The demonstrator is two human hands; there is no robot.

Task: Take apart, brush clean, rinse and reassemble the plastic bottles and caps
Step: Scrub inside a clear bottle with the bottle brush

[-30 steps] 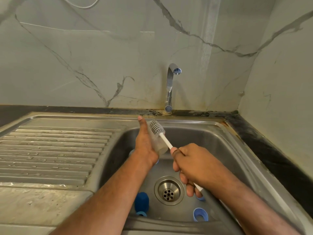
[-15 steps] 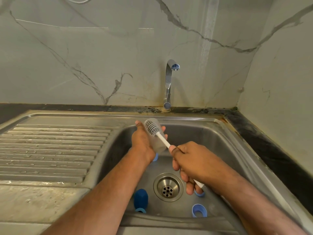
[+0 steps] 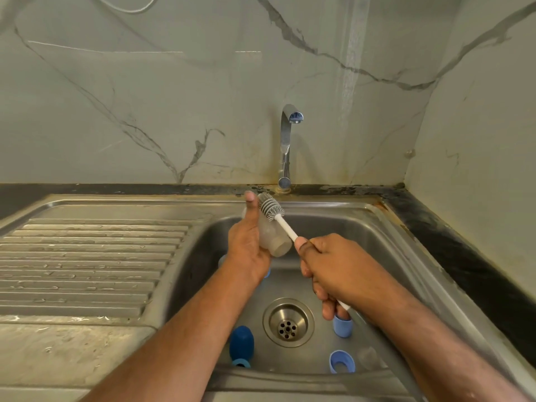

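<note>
Bottle (image 3: 271,237) held tilted over sink (image 3: 362,227), gripped by left hand (image 3: 246,250), mouth toward right hand (image 3: 333,271), base up and away, right hand gripping brush (image 3: 280,217), bristles beside the bottle's upper end.

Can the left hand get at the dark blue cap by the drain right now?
Probably not yet: the left hand grips the clear bottle. The dark blue cap lies uncovered below that forearm.

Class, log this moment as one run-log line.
left hand holds clear bottle | right hand grips brush against bottle's outside | tap dry
</note>
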